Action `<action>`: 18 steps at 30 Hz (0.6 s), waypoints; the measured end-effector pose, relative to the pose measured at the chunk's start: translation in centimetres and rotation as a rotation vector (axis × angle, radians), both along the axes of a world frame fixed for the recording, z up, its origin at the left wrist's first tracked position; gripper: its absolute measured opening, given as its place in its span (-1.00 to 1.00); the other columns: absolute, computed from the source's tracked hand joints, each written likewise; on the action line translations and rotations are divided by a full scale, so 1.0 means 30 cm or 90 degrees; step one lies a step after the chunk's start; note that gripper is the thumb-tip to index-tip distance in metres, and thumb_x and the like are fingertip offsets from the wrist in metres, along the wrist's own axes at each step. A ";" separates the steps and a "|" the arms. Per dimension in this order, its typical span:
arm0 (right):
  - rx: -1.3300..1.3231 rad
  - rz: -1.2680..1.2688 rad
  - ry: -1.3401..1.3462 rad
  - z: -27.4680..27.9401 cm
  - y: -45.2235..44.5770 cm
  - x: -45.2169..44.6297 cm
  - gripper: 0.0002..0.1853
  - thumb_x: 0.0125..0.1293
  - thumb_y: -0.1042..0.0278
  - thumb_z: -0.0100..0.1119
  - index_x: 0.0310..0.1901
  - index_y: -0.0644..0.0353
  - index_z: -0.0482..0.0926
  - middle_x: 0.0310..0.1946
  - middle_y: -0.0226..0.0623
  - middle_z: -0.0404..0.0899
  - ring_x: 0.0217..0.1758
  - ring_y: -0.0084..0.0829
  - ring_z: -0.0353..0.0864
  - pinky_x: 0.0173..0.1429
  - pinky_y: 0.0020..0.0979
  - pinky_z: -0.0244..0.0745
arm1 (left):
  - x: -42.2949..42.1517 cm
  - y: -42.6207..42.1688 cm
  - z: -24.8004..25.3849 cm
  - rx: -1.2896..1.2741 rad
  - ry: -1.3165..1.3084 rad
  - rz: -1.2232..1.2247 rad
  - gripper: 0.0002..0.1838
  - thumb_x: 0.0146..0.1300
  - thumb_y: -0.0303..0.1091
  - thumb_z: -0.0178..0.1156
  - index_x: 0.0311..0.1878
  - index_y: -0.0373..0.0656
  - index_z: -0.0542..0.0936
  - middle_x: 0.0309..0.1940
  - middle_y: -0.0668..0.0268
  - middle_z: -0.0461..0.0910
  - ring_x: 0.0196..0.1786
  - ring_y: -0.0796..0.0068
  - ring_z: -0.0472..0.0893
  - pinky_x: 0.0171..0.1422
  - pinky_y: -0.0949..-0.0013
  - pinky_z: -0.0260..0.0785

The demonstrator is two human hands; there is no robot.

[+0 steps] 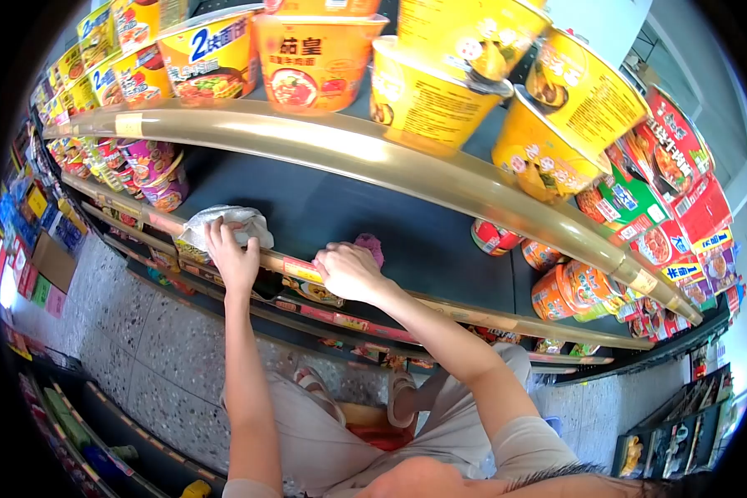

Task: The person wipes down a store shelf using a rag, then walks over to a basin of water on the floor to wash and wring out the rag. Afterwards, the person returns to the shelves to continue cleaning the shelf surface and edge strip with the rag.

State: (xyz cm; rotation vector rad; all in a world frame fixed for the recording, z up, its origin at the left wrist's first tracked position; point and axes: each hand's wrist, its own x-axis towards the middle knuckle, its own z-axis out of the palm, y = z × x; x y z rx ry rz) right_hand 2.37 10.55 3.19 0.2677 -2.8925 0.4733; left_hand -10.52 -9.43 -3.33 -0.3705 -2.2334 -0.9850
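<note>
My left hand (234, 256) rests with curved fingers over a crumpled white cloth (261, 222) at the front edge of the dark shelf (307, 191). The cloth bunches up under and behind the fingers. To the right, my right hand (349, 270) is closed at the same edge, just above the price-label strip (299, 270). A pink-purple bunched cloth (371, 248) pokes out beyond its knuckles, mostly hidden by the hand. Purple noodle cups (151, 162) stand left of my left hand on this shelf.
Above runs a gold-coloured shelf rail (324, 149), with orange (315, 62) and yellow noodle tubs (436, 91) on top. Orange noodle cups (560, 290) stand at the shelf's right end. Lower shelves hold more packets. A cardboard box (56, 261) is at the left.
</note>
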 end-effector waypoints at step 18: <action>0.074 -0.138 0.030 0.059 0.527 0.672 -0.89 0.14 0.38 0.16 -0.35 0.20 0.61 -0.32 -0.19 0.60 -0.16 -0.10 0.63 -0.13 -0.10 0.57 | -0.034 0.000 -0.050 -0.022 0.063 0.002 -0.62 0.11 -0.46 0.15 0.05 -0.24 0.48 0.33 -0.07 0.34 0.48 -0.18 0.15 0.50 -0.12 0.01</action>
